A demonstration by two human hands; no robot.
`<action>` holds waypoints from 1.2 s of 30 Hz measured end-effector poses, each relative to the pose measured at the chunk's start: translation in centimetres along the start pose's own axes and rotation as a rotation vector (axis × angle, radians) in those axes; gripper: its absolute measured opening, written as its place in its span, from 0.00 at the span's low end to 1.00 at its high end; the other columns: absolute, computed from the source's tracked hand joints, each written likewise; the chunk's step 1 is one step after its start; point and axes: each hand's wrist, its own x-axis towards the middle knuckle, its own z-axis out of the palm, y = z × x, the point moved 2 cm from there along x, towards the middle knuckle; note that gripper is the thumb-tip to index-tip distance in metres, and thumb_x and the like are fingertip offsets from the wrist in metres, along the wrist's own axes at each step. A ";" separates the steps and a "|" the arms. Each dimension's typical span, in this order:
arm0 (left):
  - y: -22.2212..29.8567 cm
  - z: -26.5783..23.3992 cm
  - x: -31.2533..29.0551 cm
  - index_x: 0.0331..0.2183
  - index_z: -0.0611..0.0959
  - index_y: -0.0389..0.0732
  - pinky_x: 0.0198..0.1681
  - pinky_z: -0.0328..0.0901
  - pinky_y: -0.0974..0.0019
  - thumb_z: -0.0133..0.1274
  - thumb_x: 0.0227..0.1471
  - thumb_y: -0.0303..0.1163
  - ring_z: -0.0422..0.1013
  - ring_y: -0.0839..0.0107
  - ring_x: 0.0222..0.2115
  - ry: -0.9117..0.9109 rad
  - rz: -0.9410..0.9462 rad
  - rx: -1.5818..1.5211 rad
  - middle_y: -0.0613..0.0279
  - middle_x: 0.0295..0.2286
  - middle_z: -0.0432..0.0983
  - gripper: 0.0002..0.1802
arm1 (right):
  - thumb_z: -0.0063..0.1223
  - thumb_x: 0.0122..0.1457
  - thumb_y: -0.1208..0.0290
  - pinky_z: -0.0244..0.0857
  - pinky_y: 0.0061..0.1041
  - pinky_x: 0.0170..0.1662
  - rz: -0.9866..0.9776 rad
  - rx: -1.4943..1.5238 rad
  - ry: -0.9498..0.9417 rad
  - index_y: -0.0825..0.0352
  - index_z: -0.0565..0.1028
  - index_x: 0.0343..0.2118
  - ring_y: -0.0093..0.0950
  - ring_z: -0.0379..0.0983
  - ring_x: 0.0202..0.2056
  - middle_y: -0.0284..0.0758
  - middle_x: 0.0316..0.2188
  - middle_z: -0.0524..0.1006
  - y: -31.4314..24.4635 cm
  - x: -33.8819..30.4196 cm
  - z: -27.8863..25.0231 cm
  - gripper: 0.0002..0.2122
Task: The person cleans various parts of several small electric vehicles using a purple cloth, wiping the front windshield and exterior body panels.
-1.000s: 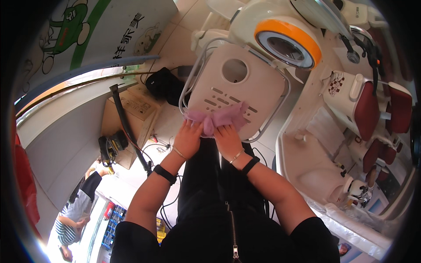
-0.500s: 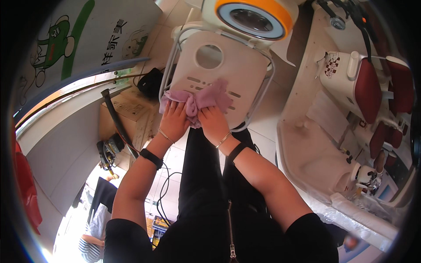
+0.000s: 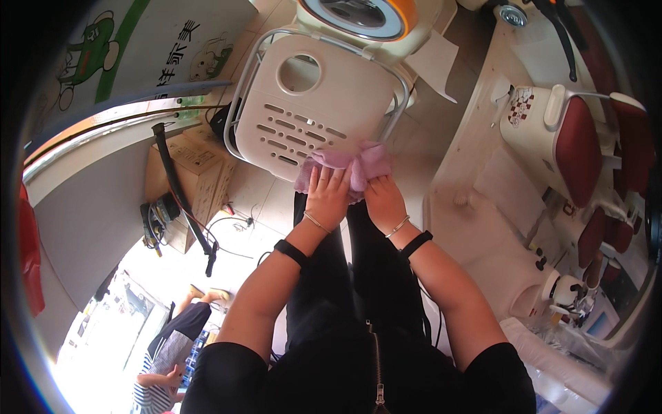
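Note:
A pink cloth [image 3: 373, 157] lies bunched against the near right corner of a beige plastic basket [image 3: 345, 83] with a round hole and rows of slots. My left hand [image 3: 326, 200] rests on the cloth's left part, fingers laid side by side over it. Close beside it, my right hand [image 3: 385, 203] presses the cloth's right part, with its thumb side toward the left hand. Folds of cloth hide some of the fingertips. A grey metal tube frame [image 3: 238, 114] runs round the basket.
An orange-rimmed round lamp [image 3: 358, 12] sits beyond the basket. Cardboard boxes [image 3: 189, 162] and a black pole [image 3: 172, 172] stand on the left. To the right is a beige vehicle with a dark red seat [image 3: 583, 148]. Another person [image 3: 172, 345] appears at lower left.
Both hands and the cloth have moved right and slightly nearer across the basket, uncovering its slots. The basket and lamp appear farther up and left in view.

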 end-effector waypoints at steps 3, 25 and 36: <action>-0.8 -0.4 -0.3 0.56 0.66 0.41 0.58 0.52 0.46 0.53 0.45 0.40 0.58 0.53 0.55 0.044 0.002 -0.024 0.57 0.53 0.63 0.36 | 0.48 0.46 0.75 0.58 0.40 0.55 -0.015 -0.016 -0.090 0.71 0.74 0.36 0.40 0.66 0.46 0.42 0.38 0.72 -0.1 0.1 0.4 0.13; -23.7 -6.2 2.3 0.55 0.64 0.31 0.60 0.50 0.48 0.48 0.46 0.29 0.55 0.46 0.57 0.240 -0.134 -0.213 0.44 0.55 0.60 0.32 | 0.46 0.53 0.68 0.47 0.40 0.61 -0.019 -0.011 -0.307 0.68 0.72 0.47 0.38 0.59 0.55 0.41 0.49 0.70 -9.2 20.9 11.9 0.18; -25.7 -9.8 20.3 0.53 0.64 0.31 0.48 0.63 0.55 0.50 0.45 0.24 0.65 0.49 0.47 0.038 0.195 -0.244 0.46 0.47 0.66 0.32 | 0.46 0.53 0.69 0.49 0.39 0.58 0.287 -0.237 -0.059 0.71 0.71 0.44 0.39 0.61 0.52 0.43 0.46 0.70 -2.3 30.2 9.3 0.16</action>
